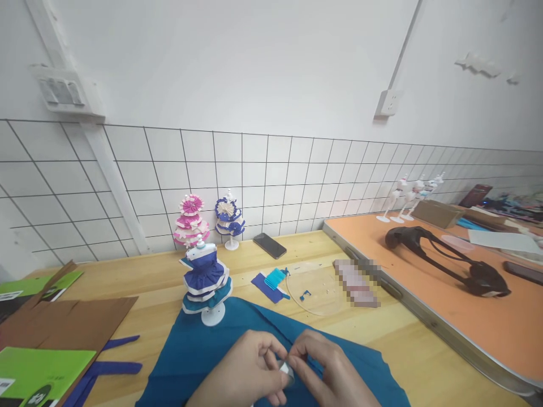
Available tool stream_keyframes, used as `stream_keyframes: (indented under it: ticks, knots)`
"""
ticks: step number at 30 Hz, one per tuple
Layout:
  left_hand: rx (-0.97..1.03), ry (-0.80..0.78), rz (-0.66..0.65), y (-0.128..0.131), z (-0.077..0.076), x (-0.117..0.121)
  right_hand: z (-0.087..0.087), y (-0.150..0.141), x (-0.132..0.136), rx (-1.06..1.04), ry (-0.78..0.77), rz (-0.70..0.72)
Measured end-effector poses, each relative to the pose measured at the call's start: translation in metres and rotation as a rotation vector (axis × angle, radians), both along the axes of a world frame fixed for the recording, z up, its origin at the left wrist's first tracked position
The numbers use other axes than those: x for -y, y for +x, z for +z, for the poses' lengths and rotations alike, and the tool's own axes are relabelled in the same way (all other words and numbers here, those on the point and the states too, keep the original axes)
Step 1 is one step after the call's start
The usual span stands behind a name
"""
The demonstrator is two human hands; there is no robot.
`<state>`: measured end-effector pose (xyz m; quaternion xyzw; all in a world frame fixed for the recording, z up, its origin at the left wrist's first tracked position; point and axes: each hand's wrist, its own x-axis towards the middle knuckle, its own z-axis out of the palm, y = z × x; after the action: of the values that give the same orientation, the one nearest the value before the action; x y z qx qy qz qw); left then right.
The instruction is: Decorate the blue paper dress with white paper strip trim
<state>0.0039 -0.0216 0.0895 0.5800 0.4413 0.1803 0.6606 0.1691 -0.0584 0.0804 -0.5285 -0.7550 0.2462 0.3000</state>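
Left hand [250, 364] pinches a small, shiny curved band [287, 371]; right hand [333, 364], fingertips pressed together at its edge, any grip hidden. Band half covered by fingers, material unclear. Beneath both hands: smooth, creased teal sheet [180, 359], near side cut off. Beyond: ruffled dress [205, 277], pale wood-grain counter [153, 294], white gridded wall [278, 172].

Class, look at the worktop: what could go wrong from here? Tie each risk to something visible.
If tugged, the teal sheet could tip the dressed figure standing at its edge.
The small shiny piece in the left hand might slip, offering little to grip.
The blue scrap on the clear disc looks loose and could be brushed away.
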Motion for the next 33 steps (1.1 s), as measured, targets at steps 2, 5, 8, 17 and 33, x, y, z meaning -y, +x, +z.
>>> stream_keyframes:
  ticks: [2, 5, 8, 17, 33]
  knots:
    - [0.009, 0.0, -0.002, 0.001, -0.001, -0.001, -0.001, 0.0, 0.0, -0.011, 0.012, 0.0]
    - [-0.014, -0.001, -0.003, 0.001, 0.0, -0.002, -0.001, -0.001, -0.001, -0.05, 0.019, 0.012]
    - [-0.04, -0.013, -0.02, 0.002, 0.0, -0.003, -0.001, -0.001, -0.003, -0.097, 0.002, -0.011]
    - [-0.125, 0.036, -0.015, 0.005, -0.012, -0.007, -0.012, -0.002, -0.014, -0.606, -0.407, -0.054]
    - [-0.017, -0.019, 0.015, -0.002, 0.004, -0.01, -0.023, 0.09, -0.004, -0.121, -0.24, -0.253]
